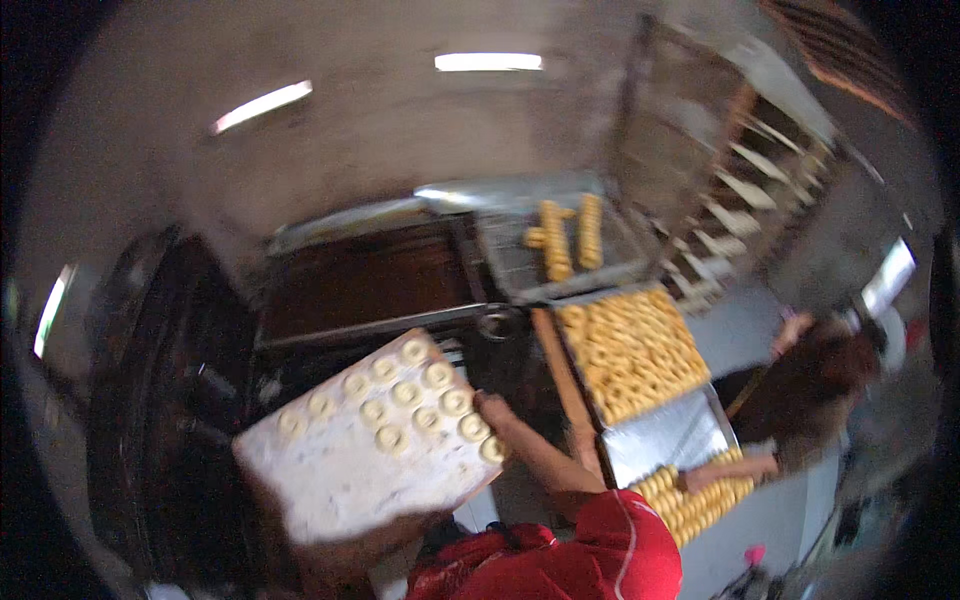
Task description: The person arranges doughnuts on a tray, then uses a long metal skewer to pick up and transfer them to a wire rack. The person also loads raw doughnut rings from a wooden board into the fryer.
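Note:
A flour-dusted board (352,487) is held tilted in front of me, with several pale raw dough rings (405,394) in rows over its upper and right part. Its lower left area shows bare, floury surface. My right hand (493,412) grips the right edge, close to the outermost rings. In shadow along the lower left edge, my left hand (262,484) supports the board; its fingers are blurred and mostly hidden. Just beyond the board lies a rectangular fryer vat (367,277) of dark brown oil.
Golden fried rings stand in stacked rows (555,240) on a metal draining tray (510,259) beside the vat. A tray of fried rings (634,352) lies to the right. A co-worker's hand (701,476) touches more ring rows (697,510). A dark appliance (165,390) stands left.

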`<action>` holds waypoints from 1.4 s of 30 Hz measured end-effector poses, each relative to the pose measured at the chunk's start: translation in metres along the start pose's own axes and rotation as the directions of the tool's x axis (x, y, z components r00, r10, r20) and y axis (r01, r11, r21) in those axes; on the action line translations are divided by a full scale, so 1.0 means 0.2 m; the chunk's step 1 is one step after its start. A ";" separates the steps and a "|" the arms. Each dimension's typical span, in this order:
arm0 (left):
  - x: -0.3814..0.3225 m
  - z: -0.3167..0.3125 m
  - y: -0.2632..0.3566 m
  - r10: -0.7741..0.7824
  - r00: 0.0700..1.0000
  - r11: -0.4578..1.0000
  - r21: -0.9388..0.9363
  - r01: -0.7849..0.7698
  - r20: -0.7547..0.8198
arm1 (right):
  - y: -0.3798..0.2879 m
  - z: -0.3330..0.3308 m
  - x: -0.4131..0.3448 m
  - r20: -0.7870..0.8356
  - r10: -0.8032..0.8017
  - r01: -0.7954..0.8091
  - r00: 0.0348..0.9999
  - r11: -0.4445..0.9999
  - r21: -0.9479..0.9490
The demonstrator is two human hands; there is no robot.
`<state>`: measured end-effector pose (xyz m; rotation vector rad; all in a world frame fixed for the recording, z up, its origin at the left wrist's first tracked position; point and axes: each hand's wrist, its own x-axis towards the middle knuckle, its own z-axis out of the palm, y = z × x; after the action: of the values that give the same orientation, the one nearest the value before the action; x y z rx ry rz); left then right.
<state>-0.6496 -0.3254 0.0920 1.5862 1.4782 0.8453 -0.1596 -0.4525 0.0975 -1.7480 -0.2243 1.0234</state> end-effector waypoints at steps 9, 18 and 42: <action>0.26 -0.15 -0.21 -0.139 0.985 0.980 -0.159 0.122 -0.098 | -0.07 0.39 1.24 0.143 0.000 0.005 0.990 1.000 -0.030; 0.69 0.10 -0.19 -0.203 0.979 0.953 -0.230 0.199 0.006 | -0.54 0.51 1.68 0.494 -0.659 0.608 0.567 -0.069 -0.791; 0.97 0.29 0.26 -0.410 0.911 0.911 -0.069 0.407 -0.040 | -1.39 1.29 2.56 0.943 -0.084 0.920 0.322 -0.210 -0.332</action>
<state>-0.5551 -0.1391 0.1019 1.1548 1.7274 0.6822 0.0565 0.1447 0.0414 -1.6386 -2.6333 0.5277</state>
